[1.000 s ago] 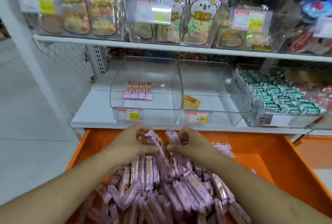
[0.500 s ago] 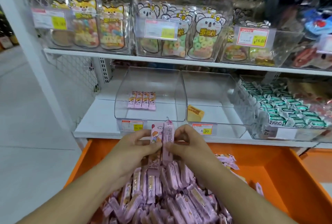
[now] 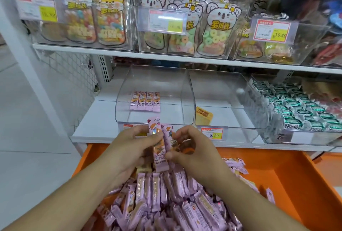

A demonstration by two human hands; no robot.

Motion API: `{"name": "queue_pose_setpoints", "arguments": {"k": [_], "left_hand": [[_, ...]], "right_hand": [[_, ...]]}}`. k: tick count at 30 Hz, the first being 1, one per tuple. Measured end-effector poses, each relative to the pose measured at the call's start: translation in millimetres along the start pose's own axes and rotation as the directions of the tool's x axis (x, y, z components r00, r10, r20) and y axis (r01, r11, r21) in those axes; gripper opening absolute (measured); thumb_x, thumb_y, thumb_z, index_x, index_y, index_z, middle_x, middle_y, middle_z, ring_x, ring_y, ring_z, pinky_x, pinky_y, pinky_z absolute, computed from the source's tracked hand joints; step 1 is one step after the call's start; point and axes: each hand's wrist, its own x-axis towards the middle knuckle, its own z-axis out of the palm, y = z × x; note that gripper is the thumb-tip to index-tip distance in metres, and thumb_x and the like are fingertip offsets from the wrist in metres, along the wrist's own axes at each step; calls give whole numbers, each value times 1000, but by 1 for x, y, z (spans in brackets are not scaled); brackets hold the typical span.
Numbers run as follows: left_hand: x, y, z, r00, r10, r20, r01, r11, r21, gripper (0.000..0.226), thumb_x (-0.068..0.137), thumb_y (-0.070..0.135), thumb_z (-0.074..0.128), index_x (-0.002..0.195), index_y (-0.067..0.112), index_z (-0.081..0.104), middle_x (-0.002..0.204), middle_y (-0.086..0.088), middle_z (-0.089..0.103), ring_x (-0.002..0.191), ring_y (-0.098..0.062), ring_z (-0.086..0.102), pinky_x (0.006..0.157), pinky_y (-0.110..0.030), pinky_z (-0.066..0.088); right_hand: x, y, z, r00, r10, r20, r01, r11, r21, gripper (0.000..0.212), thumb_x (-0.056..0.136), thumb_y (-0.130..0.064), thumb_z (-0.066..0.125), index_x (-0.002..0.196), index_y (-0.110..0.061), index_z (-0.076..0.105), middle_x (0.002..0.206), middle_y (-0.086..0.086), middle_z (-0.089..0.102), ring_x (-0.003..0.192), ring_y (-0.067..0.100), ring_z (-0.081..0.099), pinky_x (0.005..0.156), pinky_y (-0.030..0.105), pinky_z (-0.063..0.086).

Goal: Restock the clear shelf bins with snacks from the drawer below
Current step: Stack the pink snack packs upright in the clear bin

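Both hands were up over the drawer, and between them stood a small bunch of pink snack bars [image 3: 159, 149], held upright. Left hand [image 3: 129, 149] had its thumb across the front of the bunch and its fingers curled behind, gripping it. Right hand [image 3: 192, 149] pinched the same bunch from the other side, thumb low on the wrappers, fingers bent over the top. How many bars were in the bunch was hard to count; at least two fronts showed, with cartoon figures on them.

Below the hands lay the orange drawer [image 3: 288, 184], pulled out, heaped with loose pink bars [image 3: 166, 203] lying every which way. A few strays sat apart toward the drawer's right side.

Just behind the hands, on the lower white shelf [image 3: 96, 119], was the left clear bin [image 3: 153, 92], holding four pink bars [image 3: 145, 100] side by side, flat on its floor. Beside it, touching, the middle clear bin [image 3: 222, 97] held a single yellow packet [image 3: 203, 116] near its front left corner. Further right was a bin packed with green-and-white wrapped snacks [image 3: 303, 108].

Up on the shelf above were clear bins with fox-faced candy bags [image 3: 81, 14] on the left and koala-faced bags [image 3: 214, 27] in the middle, with price tags clipped to their fronts.
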Motion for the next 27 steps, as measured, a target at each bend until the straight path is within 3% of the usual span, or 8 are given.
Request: {"name": "queue_pose_setpoints", "arguments": {"k": [3, 5, 11, 15, 17, 21, 24, 27], "left_hand": [[-2, -2, 0, 999, -21, -38, 21, 1000, 1, 25, 89, 16, 79, 111, 9, 68, 92, -10, 80, 80, -26, 78, 73, -41, 60], [-3, -1, -1, 999, -23, -48, 23, 1000, 1, 24, 89, 15, 79, 109, 8, 69, 92, -9, 80, 80, -25, 78, 69, -39, 61], [-5, 1, -2, 999, -28, -16, 29, 997, 69, 22, 88, 11, 80, 109, 8, 76, 99, -9, 80, 97, -28, 77, 96, -52, 59], [-3, 7, -4, 999, -32, 4, 31, 991, 127, 27, 78, 10, 87, 104, 10, 79, 100, -9, 80, 97, -27, 77, 99, -55, 56], [0, 13, -4, 1000, -20, 4, 19, 990, 141, 35, 73, 11, 90, 106, 9, 79, 101, -10, 80, 97, -29, 77, 99, -54, 57], [19, 38, -3, 998, 67, -16, -64, 984, 166, 33, 78, 5, 87, 108, 9, 76, 98, -6, 81, 91, -26, 79, 91, -46, 61], [53, 60, 3, 991, 134, -22, -126, 965, 229, 31, 80, 6, 86, 108, 11, 73, 95, -4, 81, 89, -24, 79, 87, -44, 63], [101, 68, 11, 987, 154, -43, -137, 955, 263, 30, 78, 1, 87, 105, 8, 74, 94, -5, 81, 86, -22, 79, 84, -42, 64]], "right_hand": [[-1, 4, 2, 999, -32, 7, 32, 996, -87, 39, 81, -16, 89, 105, -37, 67, 101, -10, 70, 100, 12, 69, 84, 36, 62], [-2, 4, 3, 999, -35, 4, 36, 996, -83, 42, 82, -12, 87, 107, -39, 67, 107, -9, 70, 107, 11, 68, 88, 40, 62], [-8, 0, 6, 999, -38, -15, 37, 997, -63, 49, 81, -1, 85, 106, -38, 67, 100, -12, 69, 97, 15, 72, 85, 40, 64], [-9, -3, 9, 994, -113, -6, 111, 988, -106, 48, 83, 0, 83, 108, -37, 66, 104, -15, 68, 103, 11, 70, 89, 36, 62], [-5, -7, 6, 986, -168, -5, 165, 971, -173, 39, 87, -13, 82, 111, -39, 65, 110, -17, 67, 108, 7, 67, 93, 34, 59], [25, -22, -22, 964, -267, -9, 225, 832, -507, 42, 98, -31, 70, 136, -41, 55, 133, -31, 53, 122, -4, 52, 107, 23, 45], [61, -26, -47, 954, -300, 1, 218, 689, -691, 57, 100, -23, 66, 151, -33, 45, 155, -20, 43, 140, 3, 40, 114, 13, 25], [87, -16, -63, 963, -269, 30, 207, 660, -722, 67, 99, -17, 65, 159, -30, 38, 165, -18, 31, 151, 0, 26, 111, -1, 7]]}}
